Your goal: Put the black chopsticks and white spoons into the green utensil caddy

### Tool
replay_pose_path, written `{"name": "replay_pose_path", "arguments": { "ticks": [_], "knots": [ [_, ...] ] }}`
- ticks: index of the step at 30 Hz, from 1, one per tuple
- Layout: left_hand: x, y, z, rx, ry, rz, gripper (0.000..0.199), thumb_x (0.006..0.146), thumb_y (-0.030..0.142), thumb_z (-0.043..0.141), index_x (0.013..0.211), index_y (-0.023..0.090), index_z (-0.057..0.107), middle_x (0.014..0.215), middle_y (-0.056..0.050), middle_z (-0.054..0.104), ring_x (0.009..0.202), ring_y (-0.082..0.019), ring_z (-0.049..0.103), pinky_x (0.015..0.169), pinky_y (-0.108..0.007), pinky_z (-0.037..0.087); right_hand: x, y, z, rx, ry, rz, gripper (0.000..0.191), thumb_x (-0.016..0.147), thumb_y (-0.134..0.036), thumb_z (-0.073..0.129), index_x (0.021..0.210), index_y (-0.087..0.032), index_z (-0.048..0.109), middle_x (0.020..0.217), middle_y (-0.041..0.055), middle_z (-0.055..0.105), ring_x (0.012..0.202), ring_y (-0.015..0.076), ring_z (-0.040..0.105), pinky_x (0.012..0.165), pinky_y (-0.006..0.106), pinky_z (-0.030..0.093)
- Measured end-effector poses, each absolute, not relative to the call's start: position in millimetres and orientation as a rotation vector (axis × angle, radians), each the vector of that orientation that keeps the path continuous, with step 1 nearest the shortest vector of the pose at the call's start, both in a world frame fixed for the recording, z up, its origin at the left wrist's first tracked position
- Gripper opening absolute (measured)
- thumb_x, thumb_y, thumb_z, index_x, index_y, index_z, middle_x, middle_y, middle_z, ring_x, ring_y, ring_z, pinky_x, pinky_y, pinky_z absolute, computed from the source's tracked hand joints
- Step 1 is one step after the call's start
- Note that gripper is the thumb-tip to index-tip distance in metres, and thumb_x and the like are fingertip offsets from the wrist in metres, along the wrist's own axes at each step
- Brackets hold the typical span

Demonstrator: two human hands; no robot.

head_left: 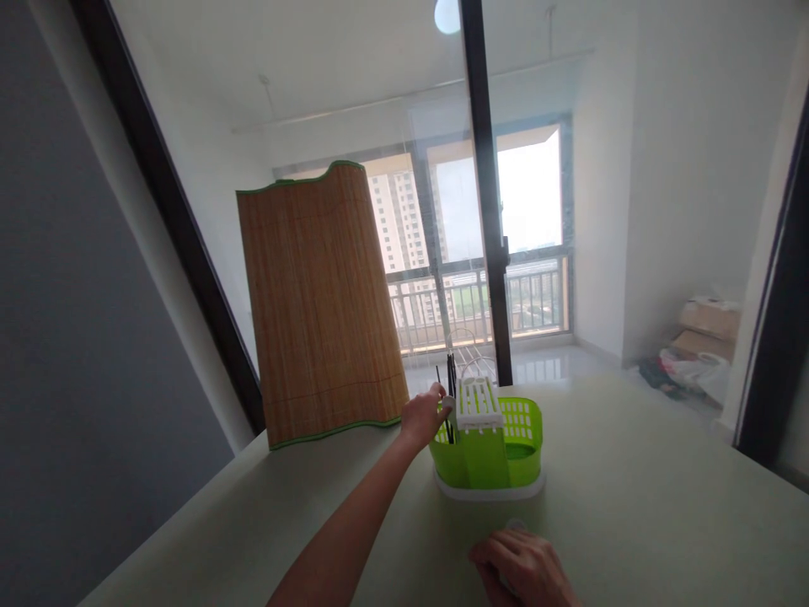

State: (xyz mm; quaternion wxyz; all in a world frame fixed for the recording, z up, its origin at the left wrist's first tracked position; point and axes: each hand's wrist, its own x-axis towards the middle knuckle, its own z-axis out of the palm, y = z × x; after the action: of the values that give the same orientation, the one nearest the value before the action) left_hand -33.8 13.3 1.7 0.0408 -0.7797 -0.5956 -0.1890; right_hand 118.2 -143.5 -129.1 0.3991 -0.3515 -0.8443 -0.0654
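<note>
A green plastic basket (486,464) with a white base and a white slatted top piece (479,403) stands on the pale table. My left hand (425,417) is at the basket's left compartment, its fingers closed around something rounded and pale, perhaps a spoon. Dark thin sticks (451,379) stand upright in that compartment beside the fingers. In front of the basket, low in the view, my right hand (522,566) is curled near the table top. A small pale round end shows just beyond its knuckles; the rest of that item is hidden.
A brown bamboo mat (322,303) with green edging stands partly rolled on the table (632,497), left of the basket. Behind are a glass door with a dark frame (486,194) and boxes with bags (708,337) on the floor at the right.
</note>
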Motion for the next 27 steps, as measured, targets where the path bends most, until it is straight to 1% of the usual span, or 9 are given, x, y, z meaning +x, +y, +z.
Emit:
{"name": "replay_pose_path", "arguments": {
  "ticks": [4,6,9,11,15,17,20,24,27],
  "knots": [
    [-41,0,12,-2.349,-1.765,-0.695,0.032,0.088,0.04,0.053,0.117,0.025,0.053,0.112,-0.006,0.065,0.1,-0.023,0.061,0.077,-0.031,0.046,118,-146,-127,-0.893,-2.133,-0.087,0.02,0.079,-0.01,0.042,0.081,-0.022,0.058,0.064,-0.0002,0.063,0.055,0.0143,0.06,0.053,0.022,0.039],
    [-44,-16,11,-2.283,-1.679,-0.915,0.029,0.09,0.038,0.049,0.114,0.024,0.055,0.117,-0.006,0.062,0.103,-0.021,0.059,0.079,-0.029,0.046,119,-146,-126,-0.938,-2.098,0.004,0.019,0.081,-0.012,0.042,0.082,-0.022,0.06,0.065,0.0002,0.062,0.055,0.0143,0.059,0.054,0.023,0.039],
    [-47,-50,-10,-2.188,-1.535,-1.321,0.022,0.092,0.033,0.044,0.101,0.021,0.059,0.102,-0.004,0.064,0.086,-0.015,0.061,0.071,-0.023,0.045,123,-145,-126,-1.023,-1.947,0.217,0.019,0.087,-0.02,0.043,0.086,-0.021,0.062,0.064,-0.0004,0.06,0.054,0.0134,0.054,0.052,0.022,0.039],
    [-44,-76,-36,-2.251,-1.519,-1.404,0.021,0.091,0.032,0.043,0.09,0.02,0.06,0.086,-0.002,0.064,0.072,-0.012,0.059,0.064,-0.021,0.044,127,-141,-126,-1.06,-1.803,0.361,0.021,0.09,-0.027,0.043,0.089,-0.02,0.063,0.062,-0.0014,0.058,0.052,0.013,0.051,0.051,0.021,0.038],
    [-28,-113,-90,-2.667,-1.729,-1.109,0.024,0.089,0.032,0.045,0.078,0.02,0.062,0.069,0.0,0.065,0.06,-0.012,0.058,0.056,-0.023,0.04,135,-134,-129,-1.099,-1.608,0.493,0.024,0.093,-0.036,0.044,0.093,-0.02,0.062,0.063,-0.0018,0.058,0.055,0.0139,0.051,0.052,0.022,0.04],
    [-18,-121,-108,-2.822,-1.827,-0.927,0.022,0.087,0.035,0.047,0.086,0.023,0.066,0.075,-0.001,0.07,0.065,-0.015,0.063,0.059,-0.025,0.042,137,-133,-130,-1.109,-1.6,0.508,0.023,0.093,-0.037,0.046,0.095,-0.021,0.062,0.067,-0.001,0.061,0.058,0.0148,0.054,0.056,0.023,0.042],
    [-2,-119,-121,-2.899,-1.851,-0.743,0.028,0.084,0.038,0.048,0.1,0.026,0.068,0.093,-0.003,0.073,0.084,-0.022,0.068,0.068,-0.028,0.047,137,-135,-132,-1.083,-1.651,0.509,0.022,0.093,-0.036,0.045,0.095,-0.022,0.062,0.073,0.0001,0.065,0.064,0.016,0.059,0.061,0.024,0.044],
    [12,-111,-125,-2.972,-1.825,-0.521,0.032,0.082,0.037,0.046,0.091,0.024,0.073,0.095,-0.006,0.075,0.092,-0.028,0.068,0.073,-0.031,0.049,135,-138,-132,-1.071,-1.73,0.461,0.022,0.093,-0.032,0.042,0.094,-0.022,0.062,0.078,0.0014,0.067,0.069,0.017,0.063,0.063,0.025,0.045],
    [14,-110,-127,-2.939,-1.89,-0.529,0.032,0.08,0.035,0.047,0.086,0.022,0.075,0.091,-0.009,0.075,0.091,-0.031,0.069,0.071,-0.034,0.05,134,-138,-132,-1.069,-1.751,0.425,0.021,0.093,-0.031,0.043,0.093,-0.022,0.062,0.079,0.0016,0.068,0.069,0.0169,0.063,0.064,0.025,0.045]
  ]
}}
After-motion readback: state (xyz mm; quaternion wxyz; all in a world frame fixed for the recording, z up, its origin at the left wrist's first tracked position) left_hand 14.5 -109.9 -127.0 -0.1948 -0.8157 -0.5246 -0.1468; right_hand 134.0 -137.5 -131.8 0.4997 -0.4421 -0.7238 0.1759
